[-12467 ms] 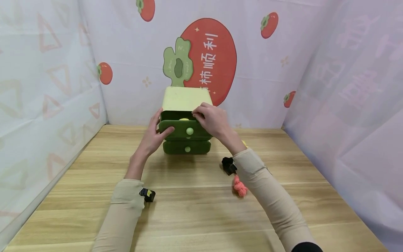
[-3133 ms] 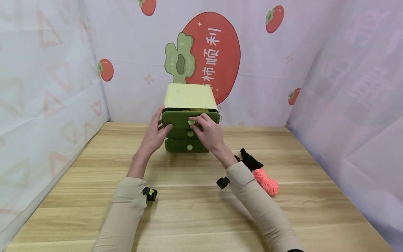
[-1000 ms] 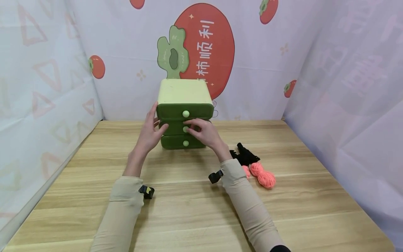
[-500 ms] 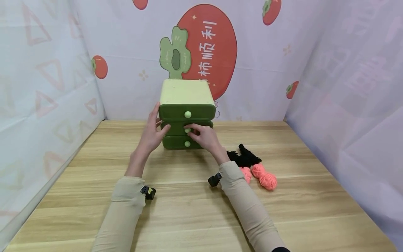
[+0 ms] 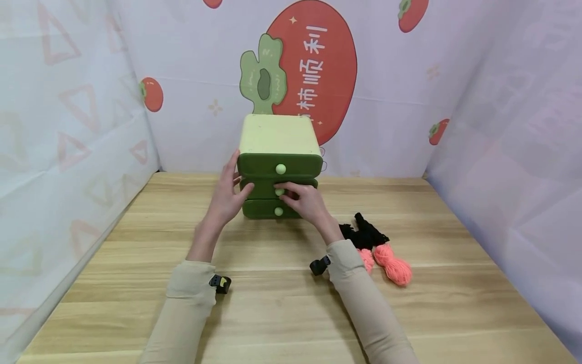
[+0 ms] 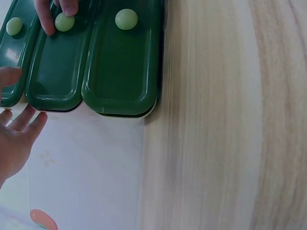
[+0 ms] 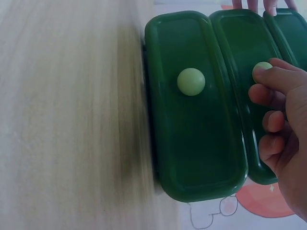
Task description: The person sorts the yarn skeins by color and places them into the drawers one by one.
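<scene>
One knob (image 5: 279, 192), mid drawer (image 5: 264, 189), is pinched by R hand (image 5: 310, 203); 3-drawer cabinet (image 5: 280, 134) is touched by L hand (image 5: 225, 198), fingers (image 5: 231, 166) extended.

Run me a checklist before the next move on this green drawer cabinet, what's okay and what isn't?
1. Right grip on the middle knob: ok, fingers pinch it.
2. Left grip steadying the cabinet: ok, fingertips touch its left side.
3. Left thumb out of the way: not ok, it sits in front of the middle drawer in the head view.
4. Top drawer closed: ok, no gap shows above it.
5. Pink yarn and black bundle aside: ok, both lie to the right.
6. Middle drawer's contents: cannot tell, hidden.
</scene>
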Tool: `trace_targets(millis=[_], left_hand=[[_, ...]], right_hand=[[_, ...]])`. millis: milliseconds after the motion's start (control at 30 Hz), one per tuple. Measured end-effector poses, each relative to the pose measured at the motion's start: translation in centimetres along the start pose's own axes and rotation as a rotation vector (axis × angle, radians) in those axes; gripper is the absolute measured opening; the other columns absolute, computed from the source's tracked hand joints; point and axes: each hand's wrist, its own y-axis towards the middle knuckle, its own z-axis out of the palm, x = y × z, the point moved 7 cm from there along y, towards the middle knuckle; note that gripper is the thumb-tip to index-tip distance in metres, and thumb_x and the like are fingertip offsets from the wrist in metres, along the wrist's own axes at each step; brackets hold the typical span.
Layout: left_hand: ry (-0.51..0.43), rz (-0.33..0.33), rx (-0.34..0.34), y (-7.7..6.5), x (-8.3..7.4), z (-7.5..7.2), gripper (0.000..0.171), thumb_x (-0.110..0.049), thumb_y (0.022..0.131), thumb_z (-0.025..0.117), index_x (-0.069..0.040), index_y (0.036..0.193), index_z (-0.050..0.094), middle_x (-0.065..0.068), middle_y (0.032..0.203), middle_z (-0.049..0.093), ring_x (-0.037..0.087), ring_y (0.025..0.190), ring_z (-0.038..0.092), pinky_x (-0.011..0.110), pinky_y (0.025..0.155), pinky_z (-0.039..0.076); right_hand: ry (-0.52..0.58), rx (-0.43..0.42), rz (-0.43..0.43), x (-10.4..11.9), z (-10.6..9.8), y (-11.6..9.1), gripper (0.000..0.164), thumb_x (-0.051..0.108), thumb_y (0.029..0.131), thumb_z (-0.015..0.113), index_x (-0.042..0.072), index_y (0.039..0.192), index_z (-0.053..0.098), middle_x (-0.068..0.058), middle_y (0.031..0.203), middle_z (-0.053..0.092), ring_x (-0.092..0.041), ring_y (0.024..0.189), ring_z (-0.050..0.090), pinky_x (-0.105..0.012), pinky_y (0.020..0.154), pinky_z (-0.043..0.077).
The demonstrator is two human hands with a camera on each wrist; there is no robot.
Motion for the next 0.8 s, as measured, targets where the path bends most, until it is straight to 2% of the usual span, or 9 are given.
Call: trace_targets(millis=[133,367,533,800], left_hand=[[0.003,0.006,-0.008,-0.1,-0.5,-0.1,0.086,-0.013,0.098,0.062,-0.038,0.16,0.008,0.009,0.162,0.023,0.04,0.134,0.047,0.052,0.115,0.039],[0.015,-0.007,0.002,-0.5,0.0,0.2,0.088,-0.012,0.097,0.063,-0.037,0.16,0.006,0.007,0.163,0.021,0.039,0.135,0.046,0.051,0.115,0.039],[-0.009,0.006,0.0,-0.5,0.1,0.4,0.098,-0.009,0.092,0.071,-0.037,0.16,0.006,0.01,0.162,0.021,0.039,0.135,0.046,0.052,0.115,0.039],[0.006,0.012,0.009,-0.2,-0.1,0.2,0.112,-0.008,0.084,0.08,-0.037,0.16,0.004,0.012,0.163,0.018,0.041,0.138,0.043,0.052,0.115,0.038]], right_hand=[[0.001,-0.018,0.013,0.2,-0.4,0.0,0.021,0.016,0.091,0.073,0.02,0.111,0.074,-0.001,0.072,0.059,-0.013,0.066,0.053,-0.024,0.058,0.042],[-0.039,-0.008,0.006,0.3,0.0,-0.4,0.019,0.014,0.09,0.073,0.02,0.108,0.075,0.001,0.074,0.062,-0.012,0.067,0.054,-0.024,0.059,0.044],[-0.047,-0.004,-0.016,0.4,0.0,-0.6,0.019,0.014,0.089,0.075,0.019,0.107,0.076,0.0,0.075,0.065,-0.012,0.069,0.056,-0.027,0.062,0.049],[-0.088,0.023,-0.076,1.5,-0.9,-0.3,0.02,0.014,0.087,0.077,0.018,0.106,0.077,-0.001,0.077,0.067,-0.013,0.07,0.058,-0.03,0.066,0.052]])
